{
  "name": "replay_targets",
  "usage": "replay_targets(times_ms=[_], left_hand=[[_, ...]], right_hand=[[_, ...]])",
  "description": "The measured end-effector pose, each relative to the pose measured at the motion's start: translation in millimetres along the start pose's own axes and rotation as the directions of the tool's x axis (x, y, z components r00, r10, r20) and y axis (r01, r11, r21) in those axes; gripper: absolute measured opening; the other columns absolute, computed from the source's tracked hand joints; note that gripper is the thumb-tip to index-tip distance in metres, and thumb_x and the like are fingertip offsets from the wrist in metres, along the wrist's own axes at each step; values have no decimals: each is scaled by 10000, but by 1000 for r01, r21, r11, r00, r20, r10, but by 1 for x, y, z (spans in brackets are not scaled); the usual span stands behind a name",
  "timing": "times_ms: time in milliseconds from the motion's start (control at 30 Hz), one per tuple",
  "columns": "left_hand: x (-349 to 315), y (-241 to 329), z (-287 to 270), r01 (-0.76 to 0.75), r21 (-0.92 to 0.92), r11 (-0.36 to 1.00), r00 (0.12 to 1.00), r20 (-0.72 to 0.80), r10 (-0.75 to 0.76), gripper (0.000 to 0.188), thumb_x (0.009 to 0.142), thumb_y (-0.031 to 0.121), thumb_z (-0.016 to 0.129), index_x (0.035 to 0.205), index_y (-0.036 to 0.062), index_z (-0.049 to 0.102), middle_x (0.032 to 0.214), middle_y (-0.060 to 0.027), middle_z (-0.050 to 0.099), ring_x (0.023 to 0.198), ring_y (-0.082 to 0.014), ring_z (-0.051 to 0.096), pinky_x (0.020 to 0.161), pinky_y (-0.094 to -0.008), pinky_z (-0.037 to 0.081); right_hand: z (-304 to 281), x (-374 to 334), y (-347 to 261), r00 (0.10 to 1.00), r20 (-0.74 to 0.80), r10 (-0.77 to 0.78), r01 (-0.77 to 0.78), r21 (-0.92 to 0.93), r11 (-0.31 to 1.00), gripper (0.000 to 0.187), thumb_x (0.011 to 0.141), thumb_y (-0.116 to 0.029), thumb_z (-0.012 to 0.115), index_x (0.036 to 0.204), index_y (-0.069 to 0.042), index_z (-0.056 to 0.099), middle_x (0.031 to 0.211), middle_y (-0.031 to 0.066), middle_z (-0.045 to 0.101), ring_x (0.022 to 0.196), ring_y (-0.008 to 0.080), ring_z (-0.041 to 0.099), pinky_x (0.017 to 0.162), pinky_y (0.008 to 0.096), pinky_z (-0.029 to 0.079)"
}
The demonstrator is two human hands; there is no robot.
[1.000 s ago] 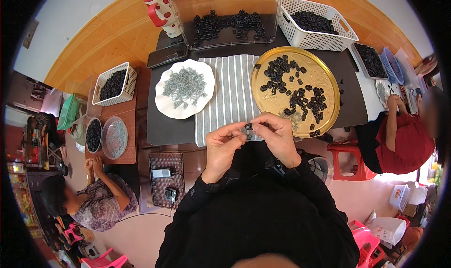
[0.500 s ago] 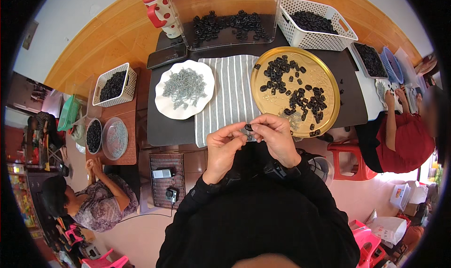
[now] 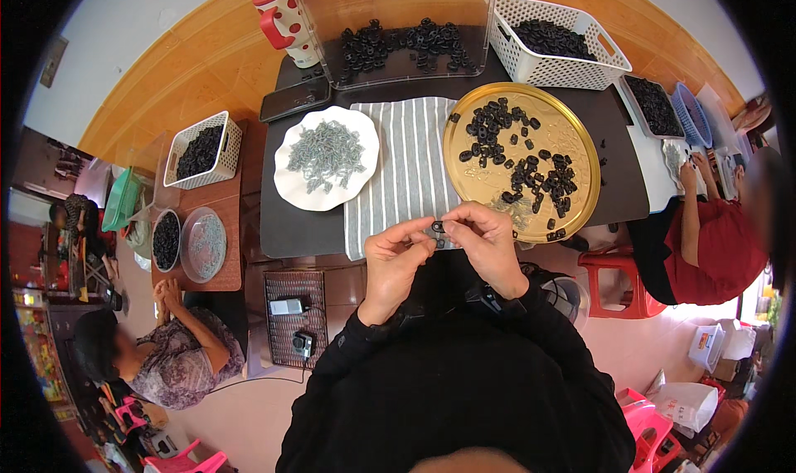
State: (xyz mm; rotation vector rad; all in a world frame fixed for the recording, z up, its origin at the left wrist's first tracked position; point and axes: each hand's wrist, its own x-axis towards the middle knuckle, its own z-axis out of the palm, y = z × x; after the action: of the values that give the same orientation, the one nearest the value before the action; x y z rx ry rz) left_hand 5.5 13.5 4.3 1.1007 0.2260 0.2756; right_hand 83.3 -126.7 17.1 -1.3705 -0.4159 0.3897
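My left hand (image 3: 393, 261) and my right hand (image 3: 487, 245) meet in front of the table's near edge, fingertips pinched close together. Between them is a small black oval plastic part (image 3: 438, 226); a small greyish piece seems to show just below it, too small to make out. Beyond my hands lies a grey-and-white striped cloth (image 3: 404, 158). To its left a white wavy-edged plate (image 3: 290, 184) carries a heap of small grey metal-looking pieces (image 3: 329, 151). On the right, a round gold tray (image 3: 580, 133) holds scattered black parts (image 3: 543, 177).
At the back stand a clear bin (image 3: 406, 77) and a white basket (image 3: 557, 73), both with black parts, a red-and-white tumbler (image 3: 290, 25) and a black phone-like slab (image 3: 294, 100). One person (image 3: 178, 349) sits left, another (image 3: 717, 241) right. A red stool (image 3: 618, 282) is at right.
My hands stay nearly in place, with only a slight shift of the fingers around the black part. The person on the left has moved their head a little.
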Motion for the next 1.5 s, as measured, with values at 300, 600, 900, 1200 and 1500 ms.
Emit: replay_targets(times_ms=[300, 600, 900, 1200, 1500], left_hand=[[0, 1, -1, 13, 0, 1000, 1000, 13, -13, 316, 790, -121, 609, 1086, -36, 678, 785, -57, 672, 659, -89, 596, 578, -201, 455], [-1, -4, -2, -12, -54, 998, 1000, 8, 13, 292, 797, -115, 622, 1072, -33, 681, 809, -66, 684, 673, -103, 615, 600, -204, 474], [-1, -5, -1, -17, -87, 996, 1000, -11, 16, 269, 811, -108, 623, 1059, -32, 689, 805, -68, 681, 679, -107, 609, 611, -212, 466], [-2, -3, -1, -10, -87, 996, 1000, -18, 8, 263, 820, -103, 620, 1067, -40, 683, 801, -68, 678, 679, -108, 604, 625, -220, 472], [-5, -4, 0, -66, -42, 997, 998, -25, 65, 267, 830, -94, 627, 1086, -37, 677, 854, -75, 689, 700, -104, 606, 646, -220, 484]], right_hand=[[-3, 1, -2, 995, 61, -74, 80, -101, 992, 42, 878, 35, 602, 892, 16, 637, 782, -28, 581, 703, 24, 506, 616, 183, 394], [-2, 0, -7, 996, 64, -61, 67, -98, 993, 43, 855, 36, 607, 877, 19, 639, 766, -14, 588, 683, 24, 490, 596, 195, 388], [0, -2, -3, 975, 59, -216, 224, -181, 958, 50, 850, 49, 602, 879, 17, 627, 768, -1, 586, 677, 42, 494, 587, 206, 387], [5, -5, -3, 999, 32, -26, 25, 14, 1000, 54, 869, 48, 594, 901, 20, 628, 792, -9, 587, 695, 39, 517, 615, 198, 411], [3, -6, -2, 989, 76, -126, 132, -72, 989, 45, 880, 44, 591, 912, 28, 619, 796, -5, 581, 717, 34, 513, 631, 194, 406]])
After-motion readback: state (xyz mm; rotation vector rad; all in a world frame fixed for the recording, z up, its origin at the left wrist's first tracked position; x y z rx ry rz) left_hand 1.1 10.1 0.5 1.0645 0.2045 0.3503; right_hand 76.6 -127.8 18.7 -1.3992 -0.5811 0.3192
